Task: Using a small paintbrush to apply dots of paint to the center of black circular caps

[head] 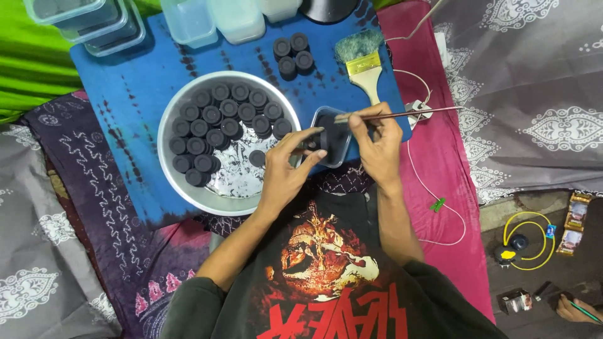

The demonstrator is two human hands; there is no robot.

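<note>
Pinching a small black round disc (312,143) was the left hand (286,172), held over a small dark rectangular plastic tray (339,147). A thin long-handled brush (402,113) was gripped by the right hand (375,145), fingers pressed together. More discs were piled in a round metal bowl (169,166) beside them. Small brown rectangular packets (575,223) lay far right.

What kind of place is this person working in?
Probably a home floor workspace for small handcraft, not a factory. Patterned cloths cover the ground, a metal bowl holds many black round caps, and the right hand holds a thin brush over a small dark tray.
</note>
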